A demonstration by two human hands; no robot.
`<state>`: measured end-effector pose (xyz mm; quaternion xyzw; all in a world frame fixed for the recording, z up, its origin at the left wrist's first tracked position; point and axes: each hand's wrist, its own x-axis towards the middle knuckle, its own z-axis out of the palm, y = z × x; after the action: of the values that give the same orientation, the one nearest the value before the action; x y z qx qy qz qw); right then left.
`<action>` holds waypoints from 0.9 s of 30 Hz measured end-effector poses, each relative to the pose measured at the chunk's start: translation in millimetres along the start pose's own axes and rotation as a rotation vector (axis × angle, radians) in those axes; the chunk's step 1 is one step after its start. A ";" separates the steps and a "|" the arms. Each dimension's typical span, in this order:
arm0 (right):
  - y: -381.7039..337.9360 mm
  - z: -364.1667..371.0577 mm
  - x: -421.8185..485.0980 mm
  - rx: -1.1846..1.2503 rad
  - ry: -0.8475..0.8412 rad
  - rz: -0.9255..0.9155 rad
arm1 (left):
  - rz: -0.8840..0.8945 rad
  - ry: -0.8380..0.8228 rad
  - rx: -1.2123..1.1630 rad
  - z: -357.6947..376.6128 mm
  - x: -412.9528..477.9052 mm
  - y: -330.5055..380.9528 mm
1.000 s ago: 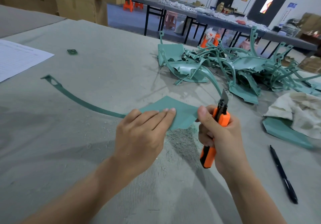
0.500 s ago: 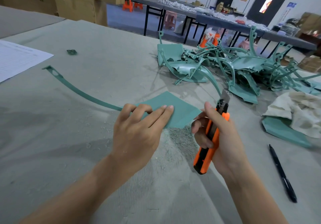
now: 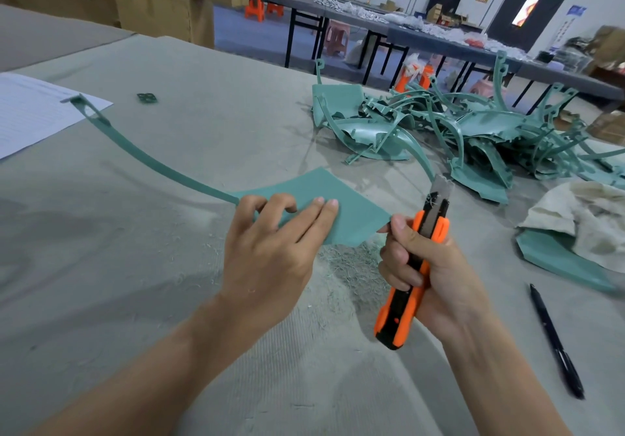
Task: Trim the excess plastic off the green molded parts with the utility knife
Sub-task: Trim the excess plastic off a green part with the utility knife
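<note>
Head view: left hand (image 3: 267,253) pinches the green part (image 3: 351,209), whose length runs away to that hand's left, its near corner just beside, perhaps touching, the right hand (image 3: 439,276) gripping the knife (image 3: 397,317) blade-up.

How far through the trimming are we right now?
Done: shavings on the table show some cutting. In hand: left hand holds one green part; right hand grips the utility knife, blade clear of it. Left: the heap behind, trimmed or not I cannot tell.
</note>
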<state>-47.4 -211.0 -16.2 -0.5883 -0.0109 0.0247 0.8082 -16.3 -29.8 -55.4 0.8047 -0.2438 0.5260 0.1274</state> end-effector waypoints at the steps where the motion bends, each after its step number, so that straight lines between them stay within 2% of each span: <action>1: 0.9 -0.3 0.5 0.005 0.004 -0.008 | -0.006 0.001 -0.003 -0.1 0.1 0.0; 6: 0.0 -3.0 2.0 -0.027 0.014 -0.062 | -0.042 0.004 -0.035 -0.5 1.1 -0.5; 10: -0.4 -4.6 2.4 -0.040 0.060 -0.030 | -0.041 0.026 -0.044 -0.9 2.8 -0.5; 14: 1.0 -2.9 -0.5 0.002 -0.073 0.040 | 0.037 0.117 -0.087 -2.5 3.4 1.9; 16: 0.6 -0.5 -1.8 0.063 -0.108 0.013 | 0.073 0.129 -0.121 -3.0 3.2 2.7; 21: -1.3 6.0 -5.9 0.066 -0.080 -0.132 | 0.020 -0.081 -0.223 0.7 0.1 7.7; 27: 5.8 18.5 -15.6 -0.200 -0.150 -0.203 | -0.190 -0.281 -0.390 -3.6 -2.9 20.4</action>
<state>-63.9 -192.4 -15.9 -0.6584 -0.1331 -0.0143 0.7407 -30.7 -44.7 -57.6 0.8494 -0.2792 0.3377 0.2942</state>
